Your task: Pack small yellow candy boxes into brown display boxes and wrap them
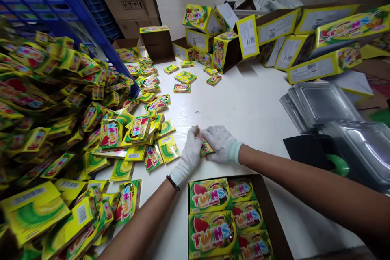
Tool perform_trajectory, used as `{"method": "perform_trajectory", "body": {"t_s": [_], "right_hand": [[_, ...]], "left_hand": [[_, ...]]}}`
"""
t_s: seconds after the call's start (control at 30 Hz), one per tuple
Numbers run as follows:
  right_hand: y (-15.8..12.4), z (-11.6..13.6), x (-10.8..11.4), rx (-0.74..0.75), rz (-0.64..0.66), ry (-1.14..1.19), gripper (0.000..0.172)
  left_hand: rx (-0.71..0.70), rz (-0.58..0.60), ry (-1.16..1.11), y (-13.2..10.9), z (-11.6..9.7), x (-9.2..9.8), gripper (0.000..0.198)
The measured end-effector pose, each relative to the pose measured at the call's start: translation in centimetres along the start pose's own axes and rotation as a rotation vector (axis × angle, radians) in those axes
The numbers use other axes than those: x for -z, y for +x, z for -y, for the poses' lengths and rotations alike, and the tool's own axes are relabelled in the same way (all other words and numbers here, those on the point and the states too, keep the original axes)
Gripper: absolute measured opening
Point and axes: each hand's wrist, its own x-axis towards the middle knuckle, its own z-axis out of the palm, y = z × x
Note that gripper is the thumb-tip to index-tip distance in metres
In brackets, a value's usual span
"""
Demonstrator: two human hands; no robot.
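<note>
I see 2 gloved hands meeting at the middle of the white desk [243, 107], just beyond a carton. The left hand [189, 152], with a dark bracelet [173, 183] at its wrist, presses against the left side of a small bundle [206, 148] of candy packs. The right hand [221, 144] grips the same bundle from the other side, and the gloves come close together at its far end. The fingers of both hands are bent and pinch the bundle between them; their tips are partly hidden, and I cannot count the packs.

Near the bundle, on the near side, the open carton [272, 207] holds TWINS boxes [211, 196] lying face up in 2 columns. To the left, a large heap [57, 89] of yellow and green packs spills from beside a blue crate [102, 28] onto the desk, its nearest packs just beside the left hand. A few loose packs [182, 88] lie farther back, well apart from the hands. Behind them, open TWINS cartons [313, 65] lean and stack along the back. On the right are clear plastic trays [327, 103] and a black sheet [304, 150] with a green ring [339, 164]. Brown boxes [128, 6] stand behind the crate.
</note>
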Motion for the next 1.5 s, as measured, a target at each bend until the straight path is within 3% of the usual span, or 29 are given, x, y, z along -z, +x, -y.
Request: {"method": "perform_trajectory", "body": {"t_s": [0.07, 0.17, 0.27, 0.37, 0.43, 0.53, 0.63, 0.73, 0.8, 0.93, 1.03, 1.13, 1.23, 1.37, 1.5], "right_hand": [[0.2, 0.0, 0.8, -0.086, 0.015, 0.062, 0.071], [-1.4, -0.5, 3.4, -0.189, -0.064, 0.373, 0.053], [-6.1, -0.6, 7.2, -0.233, -0.236, 0.764, 0.064], [-12.3, 0.6, 10.1, -0.182, 0.023, 1.180, 0.073], [-15.7, 1.8, 10.5, -0.119, 0.234, 1.389, 0.075], [-18.1, 3.0, 9.6, -0.094, 0.483, 1.371, 0.071], [-17.5, 2.9, 8.6, -0.070, 0.703, 0.989, 0.063], [-15.8, 2.9, 7.6, -0.034, 0.796, 0.641, 0.054], [-14.8, 3.3, 6.7, 0.020, 0.869, 0.635, 0.046], [-14.5, 4.2, 5.1, 0.123, 1.021, 0.845, 0.038], [-15.7, 5.2, 5.1, 0.103, 0.892, 0.678, 0.040], [-18.0, 7.5, 5.1, 0.055, 0.590, 0.366, 0.029], [-20.1, 9.9, 3.9, 0.004, 0.351, 0.207, 0.035], [-20.6, 10.5, 2.9, 0.004, 0.314, 0.220, 0.039], [-20.0, 8.1, 4.7, 0.092, 0.487, 0.398, 0.044]], "left_hand": [[0.010, -0.071, 0.021, -1.9, -2.7, 1.6, 0.054], [-0.123, -0.070, 0.156, -7.8, -7.6, 3.8, 0.051], [-0.458, 0.248, 0.431, -14.8, -11.0, 4.8, 0.064], [-0.631, 0.488, 0.684, -19.8, -11.3, 4.3, 0.094], [-0.620, 0.532, 0.821, -21.5, -10.3, 3.6, 0.089], [-0.577, 0.486, 0.937, -22.2, -8.6, 3.2, 0.070], [-0.606, 0.423, 0.939, -22.0, -7.3, 3.3, 0.066], [-0.652, 0.385, 0.889, -21.9, -6.4, 3.4, 0.067], [-0.690, 0.371, 0.862, -22.0, -6.1, 3.4, 0.071], [-0.681, 0.304, 0.787, -22.3, -5.4, 3.4, 0.077], [-0.671, 0.279, 0.730, -22.4, -4.9, 3.3, 0.079], [-0.644, 0.289, 0.695, -22.5, -5.1, 3.3, 0.080], [-0.621, 0.285, 0.712, -22.6, -5.7, 3.3, 0.083], [-0.676, 0.277, 0.778, -22.5, -5.8, 3.5, 0.088], [-0.693, 0.274, 0.752, -22.3, -5.3, 3.8, 0.087]]}}
